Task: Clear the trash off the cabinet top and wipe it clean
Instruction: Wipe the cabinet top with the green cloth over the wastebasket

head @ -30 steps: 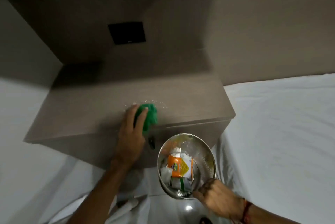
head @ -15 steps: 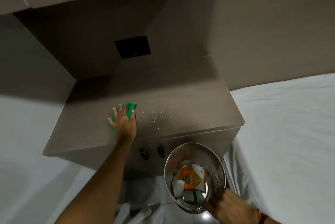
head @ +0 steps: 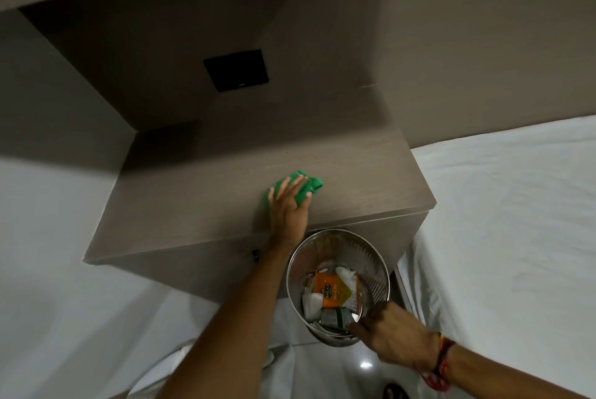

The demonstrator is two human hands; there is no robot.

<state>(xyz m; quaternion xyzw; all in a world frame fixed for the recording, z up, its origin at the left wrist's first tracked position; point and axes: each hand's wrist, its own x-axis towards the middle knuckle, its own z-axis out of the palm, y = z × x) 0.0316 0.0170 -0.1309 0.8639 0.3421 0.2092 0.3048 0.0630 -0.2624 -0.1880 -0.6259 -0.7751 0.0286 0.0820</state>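
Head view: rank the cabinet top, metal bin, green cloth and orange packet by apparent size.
1. cabinet top
2. metal bin
3. green cloth and orange packet look alike; the left hand covers part of the cloth, so I won't rank them.

The worktop [head: 354, 179] is matt grey-brown wood grain. The cloth [head: 309, 187] is soft green fabric. The bin [head: 371, 256] is shiny perforated metal; the floor [head: 322, 369] glossy tile.
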